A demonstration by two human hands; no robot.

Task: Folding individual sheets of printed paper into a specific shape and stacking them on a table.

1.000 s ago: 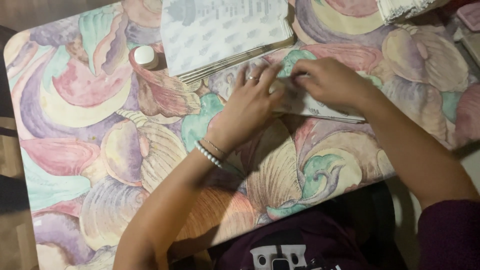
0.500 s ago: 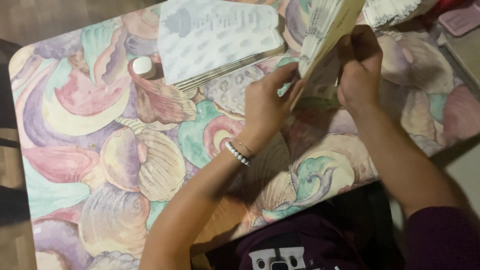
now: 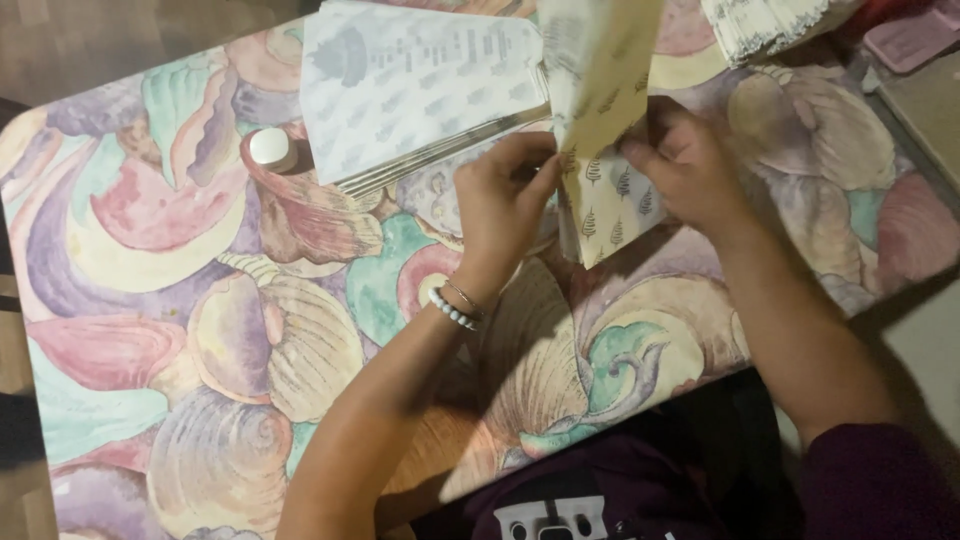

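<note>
**Operator:** Scanning from the left, I saw a small white round cap (image 3: 271, 148) on the shell-patterned tablecloth (image 3: 150, 300), then a stack of flat white printed paper bags (image 3: 415, 85) lying just beside it. Past those came my left hand (image 3: 505, 195), a beaded bracelet (image 3: 452, 310) on its wrist.

**Second:** And what did that hand have?

**Operator:** It was pinched closed on the lower left edge of a paper bag with small tree prints (image 3: 605, 150), which stood lifted off the table, upright and slightly tilted, between both hands. My right hand (image 3: 690, 170) gripped the bag's right edge, thumb in front and fingers behind, as far as I could tell.

**Second:** How did you judge the bag would handle?

**Operator:** Very light, thin and floppy, I judged. It looked creased along its folds, so it would bend or crumple under a hard squeeze and could tear at an edge. Dry paper was not slippery, so a light pinch seemed enough. I thought the best hold was at the side edges near the fold, where the layers doubled.

**Second:** Anything further right?

**Operator:** Another pile of pale bags (image 3: 775, 25) at the top edge, and a pink object (image 3: 915, 40) I could not identify.
</note>
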